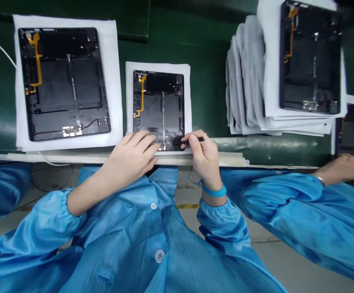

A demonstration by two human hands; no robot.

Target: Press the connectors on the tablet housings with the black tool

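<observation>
The person's blue smock lies on the near side of the middle open tablet, which is the piece being worked on. At that tablet's near left corner rests the left hand, palm down, fingers slightly spread; whether they grip anything I cannot tell. At its near right corner, the right hand, above a blue wristband, pinches a slim dark tool between thumb and fingers. Well to the tablet's right is a co-worker's hand. Inside the tablet, a small circuit board sits by the near edge, and an orange ribbon runs along the far left. Beneath it is a white sheet. Left of it lies a second open tablet; right and farther, a third tops a stack of white sheets.
</observation>
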